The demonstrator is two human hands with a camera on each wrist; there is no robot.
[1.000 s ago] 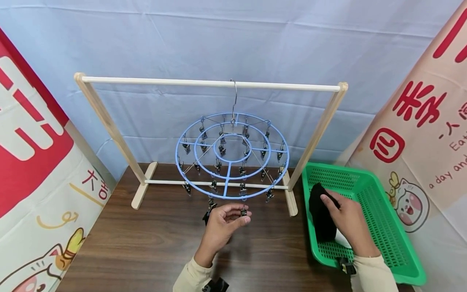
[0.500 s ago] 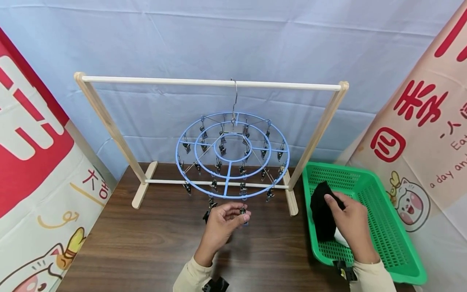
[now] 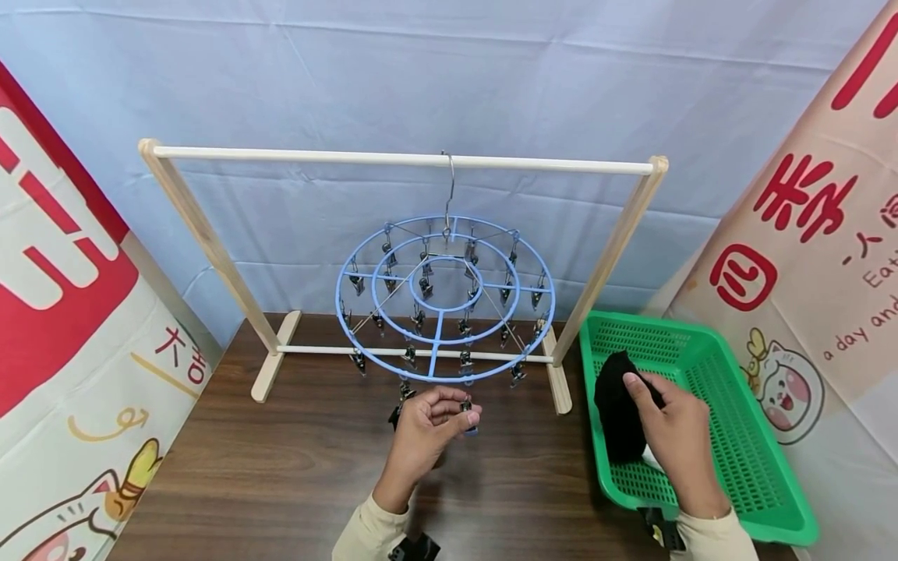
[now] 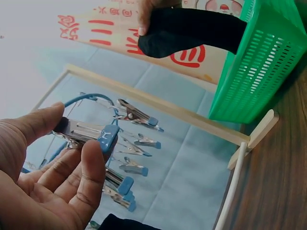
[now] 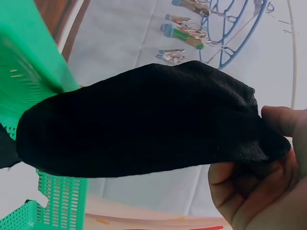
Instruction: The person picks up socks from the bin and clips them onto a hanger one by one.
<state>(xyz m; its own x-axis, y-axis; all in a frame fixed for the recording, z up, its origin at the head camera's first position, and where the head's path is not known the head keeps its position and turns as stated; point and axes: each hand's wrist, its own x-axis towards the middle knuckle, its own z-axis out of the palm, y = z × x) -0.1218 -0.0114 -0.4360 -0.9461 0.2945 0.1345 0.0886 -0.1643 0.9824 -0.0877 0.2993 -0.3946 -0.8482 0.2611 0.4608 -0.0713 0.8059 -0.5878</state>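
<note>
One up, one in hand, more to go

So the worktop (image 3: 281,483) carried a wooden drying rack (image 3: 309,156), with a green basket (image 3: 737,436) just beside it and a blue round clip hanger (image 3: 440,324) hooked on the top bar. Looked like early days to me. The right hand (image 3: 675,432) had its fingers pinching one end of a black sock (image 3: 619,413), which hung down into the basket, well apart from the hanger, so not clipped yet. One dark piece (image 3: 394,419) seemed already up at the front, and some white cloth (image 3: 651,458) was left in the basket. The left hand (image 3: 424,427) gripped a metal clip (image 4: 84,128) between thumb and fingers; couldn't tell if its jaws were apart.

View-wise, only the head cam got the whole rack. The right wrist cam caught another dark scrap (image 5: 5,149) by the basket that the head cam missed, and the left wrist cam showed the clip's blue tip (image 4: 109,139) properly.
</note>
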